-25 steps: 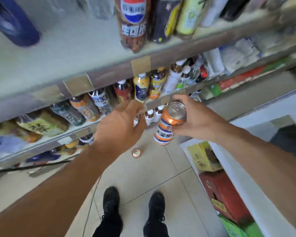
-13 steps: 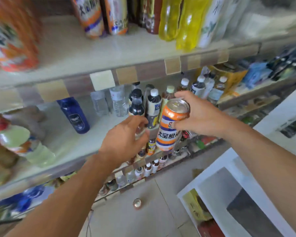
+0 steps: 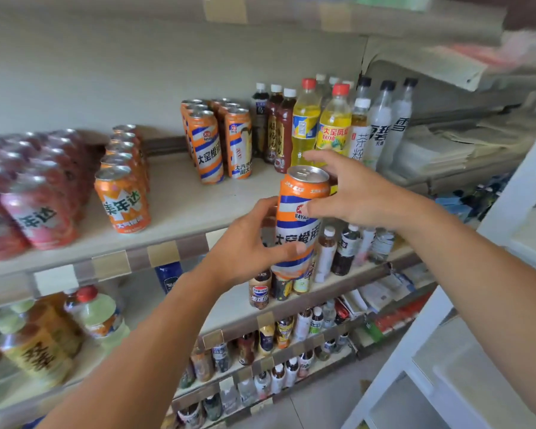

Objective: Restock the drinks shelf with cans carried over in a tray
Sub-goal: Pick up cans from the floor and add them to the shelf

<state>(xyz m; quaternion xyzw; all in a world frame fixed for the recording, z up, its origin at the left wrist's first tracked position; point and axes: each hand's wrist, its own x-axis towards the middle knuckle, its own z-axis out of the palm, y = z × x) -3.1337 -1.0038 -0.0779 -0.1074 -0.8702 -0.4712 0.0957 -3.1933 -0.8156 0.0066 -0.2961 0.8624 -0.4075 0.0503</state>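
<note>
We are at the drinks shelf (image 3: 180, 209), where matching tall cans (image 3: 206, 147) stand in rows at the back. Our can (image 3: 300, 221) is upright in the air, just in front of the shelf edge. It is probably full, so heavy, stiff and smooth (maybe slippery); mid-body is the place to grip. Our left hand (image 3: 245, 252) wraps its lower half; our right hand (image 3: 353, 196) pinches it near the top, fingers spread.

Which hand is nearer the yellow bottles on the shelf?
Right. The right hand holds the can's upper part, its fingertips just below the yellow bottles. The left hand grips the can lower, farther away.
</note>
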